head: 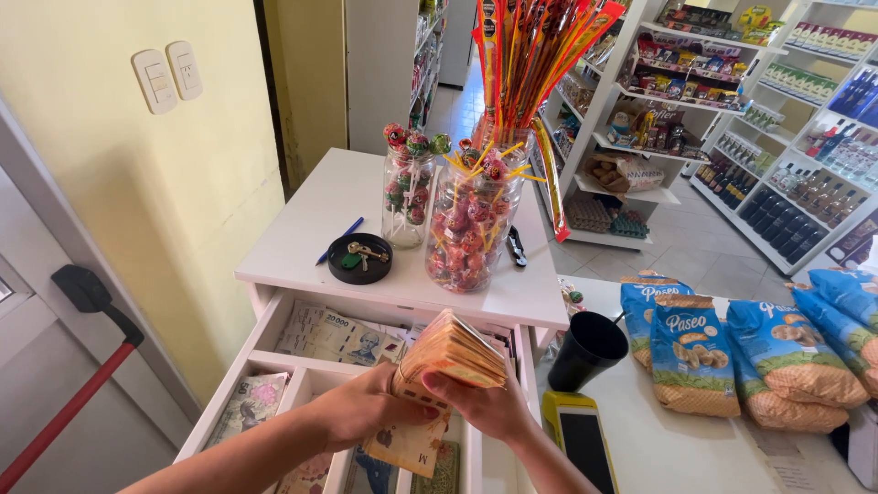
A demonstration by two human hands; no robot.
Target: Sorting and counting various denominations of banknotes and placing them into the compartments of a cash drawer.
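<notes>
- orange-tan banknotes form one thick fanned stack (450,352) at lower centre of the frame, above the open drawer (274,361).
- two hands grip it: the left hand (370,402) is curled around the stack's lower left with the thumb across the notes, and the right hand (494,407) is closed on its lower right edge, fingers pinching the notes.
- one loose note (407,448) hangs down below the hands.
- the drawer's compartments hold more banknotes; their number cannot be told.
- on the white desk (320,220) above the drawer stand two glass jars of lollipops, a small jar (405,197) and a bigger jar (471,229).
- long candy sticks (530,55) rise in the top centre of the frame; their number cannot be told.
- one black round dish (359,258) holds keys, with one blue pen (339,240) just left of it.
- at lower right sit one black cup (587,349), one yellow-edged card terminal (579,441), and at least five blue snack bags (695,352).
</notes>
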